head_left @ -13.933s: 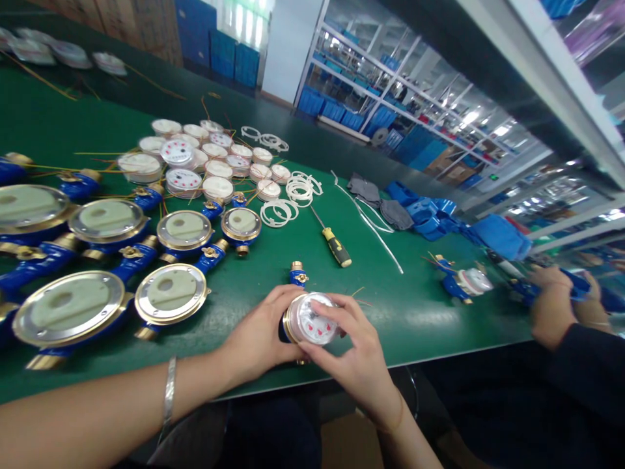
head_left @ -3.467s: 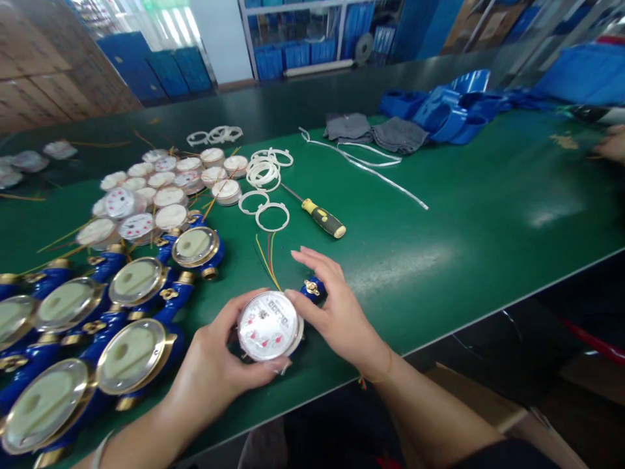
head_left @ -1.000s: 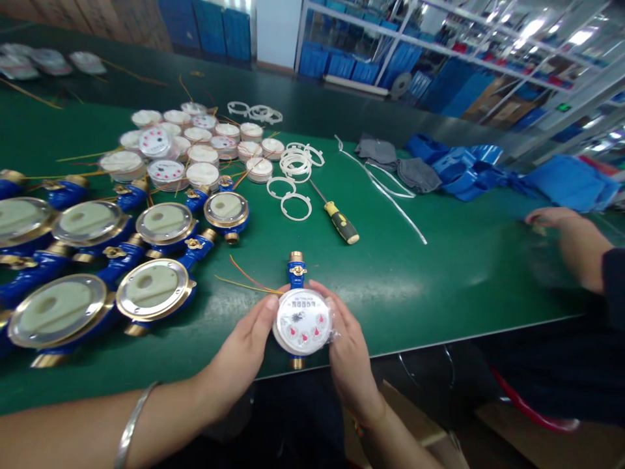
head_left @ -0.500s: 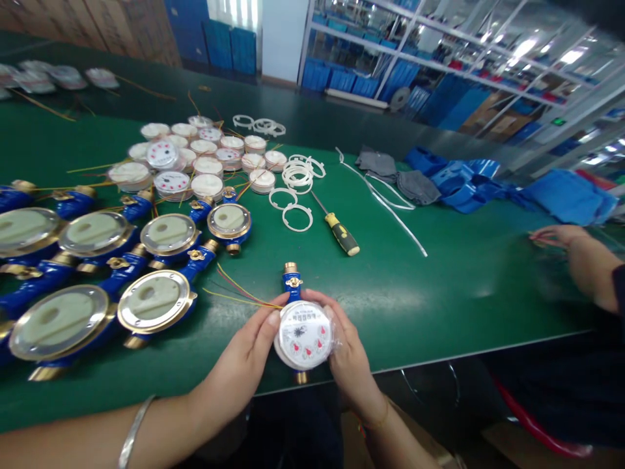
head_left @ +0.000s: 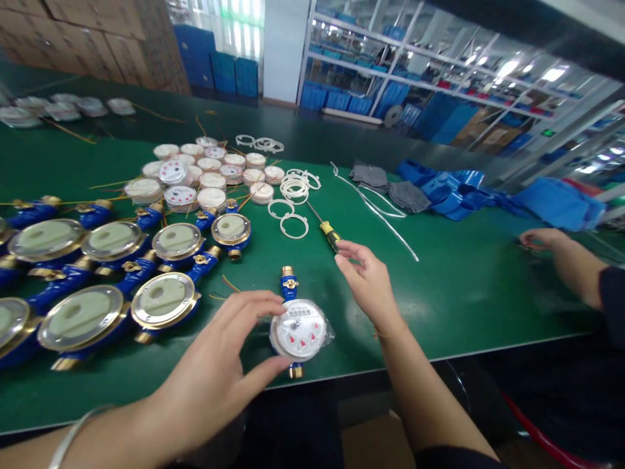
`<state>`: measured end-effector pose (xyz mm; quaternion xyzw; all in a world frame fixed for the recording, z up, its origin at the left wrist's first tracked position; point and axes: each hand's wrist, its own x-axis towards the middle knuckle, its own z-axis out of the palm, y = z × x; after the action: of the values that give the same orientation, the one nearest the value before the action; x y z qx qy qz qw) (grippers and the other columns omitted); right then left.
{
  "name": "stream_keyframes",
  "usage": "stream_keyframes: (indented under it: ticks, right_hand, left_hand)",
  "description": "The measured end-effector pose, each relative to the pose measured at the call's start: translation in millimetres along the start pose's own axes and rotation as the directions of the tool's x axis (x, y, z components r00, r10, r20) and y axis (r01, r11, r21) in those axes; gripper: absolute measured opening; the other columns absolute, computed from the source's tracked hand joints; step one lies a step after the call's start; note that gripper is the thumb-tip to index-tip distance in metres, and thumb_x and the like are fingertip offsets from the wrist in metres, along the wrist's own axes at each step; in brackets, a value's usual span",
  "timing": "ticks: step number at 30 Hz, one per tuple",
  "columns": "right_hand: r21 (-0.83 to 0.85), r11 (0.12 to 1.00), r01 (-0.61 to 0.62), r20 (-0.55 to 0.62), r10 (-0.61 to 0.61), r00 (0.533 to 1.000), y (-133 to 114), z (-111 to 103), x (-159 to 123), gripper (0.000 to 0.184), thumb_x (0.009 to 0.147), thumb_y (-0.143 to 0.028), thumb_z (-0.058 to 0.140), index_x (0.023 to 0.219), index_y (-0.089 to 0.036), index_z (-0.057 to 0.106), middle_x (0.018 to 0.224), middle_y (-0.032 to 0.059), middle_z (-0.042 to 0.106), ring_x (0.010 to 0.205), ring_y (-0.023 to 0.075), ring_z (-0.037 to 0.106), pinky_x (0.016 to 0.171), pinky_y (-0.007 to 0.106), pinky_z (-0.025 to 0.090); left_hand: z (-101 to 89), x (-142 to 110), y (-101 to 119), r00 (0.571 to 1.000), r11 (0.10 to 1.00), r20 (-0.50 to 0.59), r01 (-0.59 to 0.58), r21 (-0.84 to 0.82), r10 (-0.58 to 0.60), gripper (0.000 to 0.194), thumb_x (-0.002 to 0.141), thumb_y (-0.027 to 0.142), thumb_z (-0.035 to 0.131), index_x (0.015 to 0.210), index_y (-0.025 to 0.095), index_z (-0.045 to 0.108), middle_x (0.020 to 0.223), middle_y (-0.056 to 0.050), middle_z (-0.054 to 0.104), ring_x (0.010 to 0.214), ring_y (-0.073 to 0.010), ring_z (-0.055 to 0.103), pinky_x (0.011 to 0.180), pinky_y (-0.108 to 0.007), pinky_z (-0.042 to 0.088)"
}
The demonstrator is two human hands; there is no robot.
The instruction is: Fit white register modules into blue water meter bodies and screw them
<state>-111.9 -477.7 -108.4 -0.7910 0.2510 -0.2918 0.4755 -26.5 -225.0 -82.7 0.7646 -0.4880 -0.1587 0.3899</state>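
Note:
A blue water meter [head_left: 298, 327] with a white dial and brass ends lies near the front edge of the green table [head_left: 454, 286]. My left hand [head_left: 215, 378] curves around its left side, thumb and fingers touching the dial rim. My right hand [head_left: 367, 281] hovers open above the table, off the meter, with its fingertips close to the yellow-and-black screwdriver [head_left: 328, 232]. Thin red and yellow wires [head_left: 224, 286] trail left from the meter.
Rows of blue meter bodies with brass rings [head_left: 161, 299] fill the left. White dial units [head_left: 195, 179] and white plastic rings [head_left: 293, 195] lie behind. Grey cloths [head_left: 385, 185], white strips and blue plastic parts [head_left: 454, 189] sit at the back right. Another person's hand [head_left: 541, 240] works at the right.
My right hand has let go of the meter and moved up and right toward the screwdriver. My left hand stays at the dial.

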Motion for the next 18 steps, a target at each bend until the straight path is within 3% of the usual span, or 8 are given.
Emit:
stream_keyframes:
  ticks: [2, 4, 7, 10, 13, 18]
  right_hand:
    - [0.144, 0.990, 0.009, 0.099, -0.024, 0.995, -11.4, 10.2, -4.6, 0.034, 0.086, -0.043, 0.063, 0.110, -0.020, 0.066, 0.116, 0.0096, 0.067, 0.104, 0.0210, 0.062, 0.091, 0.039, 0.052]
    - [0.315, 0.949, -0.027, 0.262, -0.059, 0.963, -20.8, 16.1, -19.1, 0.039, 0.085, -0.048, 0.065, 0.114, -0.022, 0.064, 0.118, 0.0082, 0.067, 0.110, 0.0213, 0.062, 0.098, 0.040, 0.048]
    - [0.407, 0.909, -0.091, 0.460, -0.118, 0.880, -23.9, 13.5, -47.4, 0.066, 0.067, -0.051, 0.082, 0.125, -0.028, 0.059, 0.129, 0.0064, 0.062, 0.121, 0.0247, 0.056, 0.106, 0.041, 0.042]
    - [0.276, 0.959, -0.061, 0.446, -0.071, 0.892, -15.7, 6.9, -69.3, 0.078, 0.054, -0.040, 0.092, 0.125, -0.031, 0.059, 0.127, 0.0052, 0.061, 0.118, 0.0262, 0.057, 0.105, 0.040, 0.043]
    - [0.188, 0.982, -0.030, 0.370, -0.043, 0.928, -5.4, 5.9, -79.7, 0.069, 0.056, -0.037, 0.091, 0.120, -0.032, 0.064, 0.117, 0.0046, 0.064, 0.110, 0.0249, 0.060, 0.096, 0.037, 0.047]
    - [0.204, 0.979, 0.022, 0.344, -0.093, 0.934, 3.7, 12.4, -82.0, 0.071, 0.056, -0.039, 0.091, 0.120, -0.031, 0.063, 0.113, 0.0043, 0.065, 0.105, 0.0230, 0.062, 0.092, 0.035, 0.049]
  left_hand:
    - [7.9, 9.7, -1.5, 0.996, 0.993, 0.019, -0.088, 0.077, 0.087, 0.063, 0.080, 0.045, 0.072, 0.133, 0.027, 0.044, 0.138, -0.007, 0.053, 0.129, -0.0259, 0.047, 0.110, -0.044, 0.039]
    - [15.3, 17.4, -7.7, 0.992, 0.991, 0.082, -0.101, 0.092, 0.093, 0.080, 0.074, 0.050, 0.077, 0.138, 0.023, 0.039, 0.140, -0.011, 0.051, 0.130, -0.0274, 0.046, 0.112, -0.045, 0.038]
    - [21.6, 22.6, -17.4, 0.990, 0.993, 0.113, -0.089, 0.078, 0.080, 0.080, 0.071, 0.050, 0.079, 0.135, 0.020, 0.043, 0.136, -0.013, 0.055, 0.127, -0.0285, 0.050, 0.109, -0.045, 0.042]
    - [22.9, 23.4, -22.1, 0.993, 0.993, 0.088, -0.085, 0.077, 0.079, 0.075, 0.068, 0.048, 0.081, 0.130, 0.022, 0.048, 0.132, -0.012, 0.058, 0.124, -0.0301, 0.052, 0.105, -0.047, 0.045]
    - [22.8, 24.0, -24.1, 0.995, 0.994, 0.064, -0.085, 0.070, 0.081, 0.076, 0.061, 0.049, 0.086, 0.123, 0.025, 0.049, 0.123, -0.009, 0.062, 0.116, -0.0301, 0.057, 0.099, -0.047, 0.047]
    - [25.4, 27.5, -27.9, 0.995, 0.996, 0.060, -0.086, 0.018, 0.084, 0.076, 0.057, 0.050, 0.088, 0.119, 0.029, 0.048, 0.113, -0.002, 0.065, 0.102, -0.0265, 0.063, 0.087, -0.042, 0.051]
